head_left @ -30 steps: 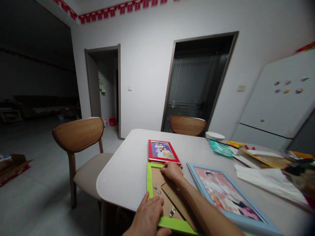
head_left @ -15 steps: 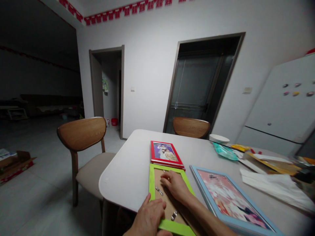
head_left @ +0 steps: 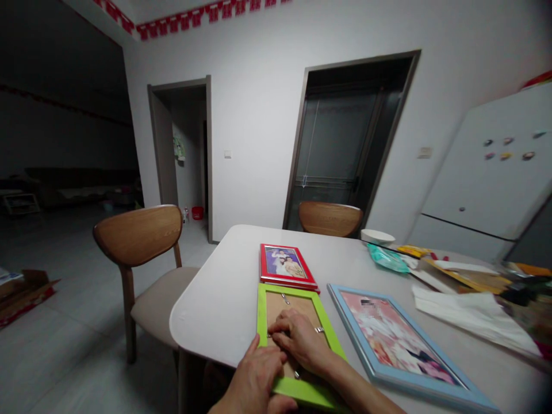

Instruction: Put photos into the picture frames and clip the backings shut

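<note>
A green picture frame (head_left: 263, 310) lies face down at the near edge of the white table (head_left: 224, 299), its brown backing board (head_left: 287, 305) and small metal clips showing. My left hand (head_left: 259, 374) presses on the frame's near left side, fingers together and flat. My right hand (head_left: 297, 339) rests on the backing board with its fingers curled, fingertips pinching at a clip near the frame's left inner edge. A red frame (head_left: 284, 265) with a photo lies just beyond it. A larger blue frame (head_left: 401, 339) with a photo lies to the right.
Papers (head_left: 470, 313), a teal packet (head_left: 386, 259) and a white bowl (head_left: 377, 236) clutter the table's right side. Wooden chairs stand to the left (head_left: 138, 236) and at the far end (head_left: 330, 218). A white fridge (head_left: 491, 178) is at right, with two dark doorways behind.
My right hand has drawn back from the green frame's far edge to the middle of the backing board, close to my left hand. The left hand has stayed on the frame.
</note>
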{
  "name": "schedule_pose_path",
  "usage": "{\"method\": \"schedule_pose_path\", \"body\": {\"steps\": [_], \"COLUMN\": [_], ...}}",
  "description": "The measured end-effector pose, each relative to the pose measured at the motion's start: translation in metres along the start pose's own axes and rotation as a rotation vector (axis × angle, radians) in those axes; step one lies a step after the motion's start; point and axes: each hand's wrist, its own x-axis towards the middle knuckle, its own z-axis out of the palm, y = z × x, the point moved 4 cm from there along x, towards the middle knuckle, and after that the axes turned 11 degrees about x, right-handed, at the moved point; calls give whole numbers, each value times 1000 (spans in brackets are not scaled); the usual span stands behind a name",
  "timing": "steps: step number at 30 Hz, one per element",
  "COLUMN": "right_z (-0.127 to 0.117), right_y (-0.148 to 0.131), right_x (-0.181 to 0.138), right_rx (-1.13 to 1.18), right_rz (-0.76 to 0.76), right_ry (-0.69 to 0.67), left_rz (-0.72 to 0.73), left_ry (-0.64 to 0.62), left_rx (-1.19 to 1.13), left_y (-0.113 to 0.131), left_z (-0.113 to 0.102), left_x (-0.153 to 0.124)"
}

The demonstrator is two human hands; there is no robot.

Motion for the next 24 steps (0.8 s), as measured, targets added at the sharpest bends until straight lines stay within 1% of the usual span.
{"method": "schedule_pose_path", "body": {"steps": [3, 5, 11, 14, 19, 24], "right_z": [-7, -11, -17, -20, -25, -28], "right_y": [-1, -1, -8, -15, -23, -26], "right_x": [-11, -23, -54, -60, -68, -73], "right_rx": [6, -13, -125, -118, -97, -90], "right_rz": [14, 10, -107, -137, -176, -196], "right_ry": [39, 42, -72, -108, -124, -152], "left_rz": [-1, -2, -12, -17, -6, -8], "left_ry": [1, -1, 28, 20, 12, -33], "left_rx": [-3, -6, -5, 5, 18, 28], "left_y": [-1, -2, 0, 1, 3, 5], "left_z": [1, 1, -2, -3, -4, -8], "left_x": [1, 0, -2, -2, -2, 0]}}
